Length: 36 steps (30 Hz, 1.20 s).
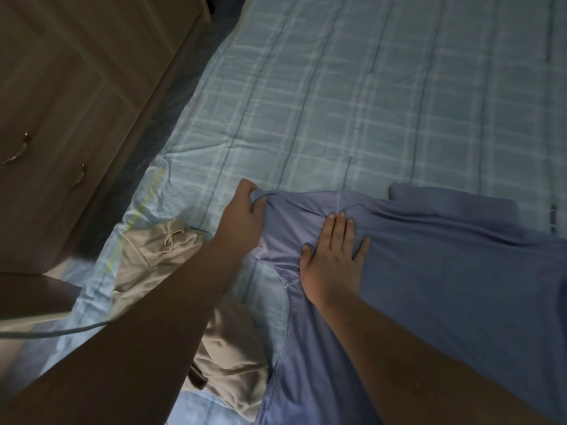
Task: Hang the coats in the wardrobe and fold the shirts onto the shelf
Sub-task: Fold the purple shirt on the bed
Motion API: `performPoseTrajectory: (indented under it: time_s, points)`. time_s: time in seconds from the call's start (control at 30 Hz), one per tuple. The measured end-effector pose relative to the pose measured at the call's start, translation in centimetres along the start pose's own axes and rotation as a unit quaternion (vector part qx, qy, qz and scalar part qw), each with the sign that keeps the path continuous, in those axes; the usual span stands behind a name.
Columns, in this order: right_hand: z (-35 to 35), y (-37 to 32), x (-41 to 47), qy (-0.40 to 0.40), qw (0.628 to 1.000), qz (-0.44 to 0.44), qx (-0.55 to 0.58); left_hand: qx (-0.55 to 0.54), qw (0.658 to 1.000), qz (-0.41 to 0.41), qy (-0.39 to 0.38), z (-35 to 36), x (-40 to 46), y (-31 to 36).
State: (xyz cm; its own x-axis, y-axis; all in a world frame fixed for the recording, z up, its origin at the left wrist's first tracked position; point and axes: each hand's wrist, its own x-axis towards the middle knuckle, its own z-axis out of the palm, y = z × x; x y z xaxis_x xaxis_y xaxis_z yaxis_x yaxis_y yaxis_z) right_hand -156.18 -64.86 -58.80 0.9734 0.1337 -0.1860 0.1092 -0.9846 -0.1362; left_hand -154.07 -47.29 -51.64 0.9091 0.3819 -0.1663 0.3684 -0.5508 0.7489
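Blue shirt (445,271) spread on bed (337,102) for folding. My left hand (242,219) pinches bunched edge to pull it over; right hand (333,256) pressed flat, fingers straight, pinning cloth. Beige garment (153,256) waits beside; wardrobe (67,102) shut at left.

We look down on a bed (383,87) that fills most of the view, spread with a pale blue-green cover checked in lighter bands and thin darker stripes, and creased near its left edge. Along that edge we see a thin yellow-green line of stitching (144,207). Left of the bed stands a light wooden cabinet (76,87), its doors closed, with two curved metal handles (18,150) low on its front. Between cabinet and bed runs a narrow dark blue strip; we cannot tell whether it is floor or bedding. The light is dim and cool, brighter on the cover than on the wood.
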Motion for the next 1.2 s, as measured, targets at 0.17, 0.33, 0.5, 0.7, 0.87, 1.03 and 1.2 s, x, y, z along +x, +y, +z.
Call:
performPoseTrajectory:
  time_s: [0.17, 0.33, 0.5, 0.7, 0.87, 1.03, 1.2]
  points:
    - [-1.0, 1.2, 0.0, -0.026, 0.997, -0.031, 0.063, -0.067, 0.996, 0.027, -0.048, 3.2, -2.5, 4.8]
    - [-3.6, 6.3, -2.0, 0.026, 0.988, -0.012, 0.149, -0.166, 0.979, -0.041, -0.116, 9.5, -6.5, 9.0]
    - [-4.4, 13.9, -4.4, 0.071, 0.986, 0.023, 0.152, -0.231, 0.945, -0.123, -0.197, 14.6, -9.3, 9.7]
    - [-4.1, 15.9, -6.3, 0.131, 0.962, 0.006, 0.240, -0.360, 0.860, -0.254, -0.257, 16.4, -11.1, 10.4]
    - [-3.5, 17.4, -7.3, 0.101, 0.967, 0.053, 0.228, -0.271, 0.912, -0.200, -0.233, 17.5, -12.3, 10.9]
    - [-5.0, 24.1, -8.9, 0.092, 0.970, 0.093, 0.207, -0.225, 0.930, -0.147, -0.250, 21.2, -13.6, 15.2]
    - [-7.3, 33.2, -9.3, 0.124, 0.955, 0.137, 0.232, -0.134, 0.954, -0.011, -0.269, 27.3, -15.5, 19.6]
